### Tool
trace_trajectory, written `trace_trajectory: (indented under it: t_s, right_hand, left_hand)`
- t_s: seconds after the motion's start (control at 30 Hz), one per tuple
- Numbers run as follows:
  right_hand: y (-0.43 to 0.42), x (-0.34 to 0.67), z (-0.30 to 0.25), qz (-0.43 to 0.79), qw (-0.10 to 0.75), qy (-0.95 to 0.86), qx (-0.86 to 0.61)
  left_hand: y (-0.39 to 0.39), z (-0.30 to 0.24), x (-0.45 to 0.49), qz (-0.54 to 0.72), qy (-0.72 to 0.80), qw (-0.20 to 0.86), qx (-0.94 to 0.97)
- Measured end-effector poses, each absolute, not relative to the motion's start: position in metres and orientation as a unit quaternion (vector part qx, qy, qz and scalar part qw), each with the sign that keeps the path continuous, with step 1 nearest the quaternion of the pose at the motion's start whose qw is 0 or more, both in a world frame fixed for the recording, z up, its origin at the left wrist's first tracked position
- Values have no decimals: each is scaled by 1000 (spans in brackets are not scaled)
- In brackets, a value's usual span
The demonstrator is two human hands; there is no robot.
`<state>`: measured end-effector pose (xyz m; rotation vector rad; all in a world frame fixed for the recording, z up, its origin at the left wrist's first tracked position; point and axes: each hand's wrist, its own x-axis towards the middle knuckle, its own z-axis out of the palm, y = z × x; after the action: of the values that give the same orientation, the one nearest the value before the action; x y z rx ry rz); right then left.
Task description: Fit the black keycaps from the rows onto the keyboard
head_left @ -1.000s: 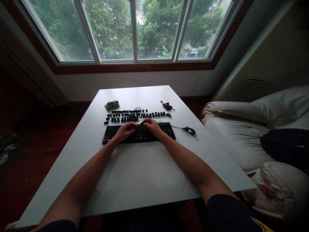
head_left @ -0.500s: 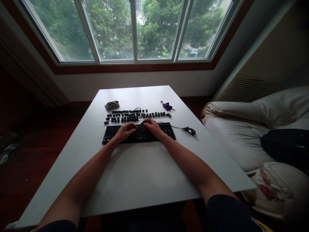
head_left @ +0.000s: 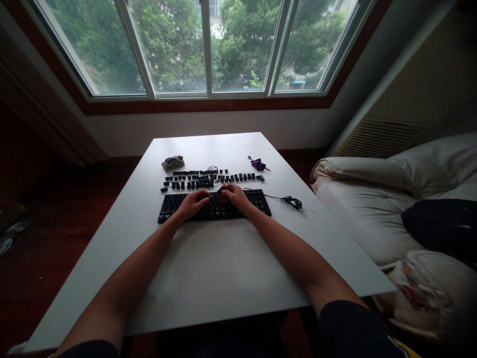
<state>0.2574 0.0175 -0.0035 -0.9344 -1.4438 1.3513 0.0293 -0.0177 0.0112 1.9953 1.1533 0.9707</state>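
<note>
A black keyboard (head_left: pixel 257 200) lies across the white table, with several of its keys in place and its middle partly covered by my hands. My left hand (head_left: pixel 194 203) rests over its left half, fingers curled and thumb drawn in; what lies at the fingertips is too small to make out. Over the middle, my right hand (head_left: pixel 234 194) is closed in a pinch on a small dark tool (head_left: pixel 224 187), mostly hidden by the fingers. Just beyond the keyboard, loose black keycaps (head_left: pixel 201 182) stand in uneven rows.
A grey cloth (head_left: pixel 173 162) lies at the table's back left. Toward the back right is a purple cloth (head_left: pixel 258 164) with a thin brush-like stick. The keyboard's coiled cable (head_left: pixel 292 202) lies at right. A pale sofa (head_left: pixel 357 214) stands beside the white table (head_left: pixel 208 278).
</note>
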Motion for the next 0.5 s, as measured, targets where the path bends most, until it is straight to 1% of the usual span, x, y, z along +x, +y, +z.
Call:
trace_trajectory:
  t_s: [0.5]
  right_hand:
    - [15, 256, 1, 542, 461, -585, -389]
  left_hand:
    - [-17, 11, 30, 369, 439, 308, 759]
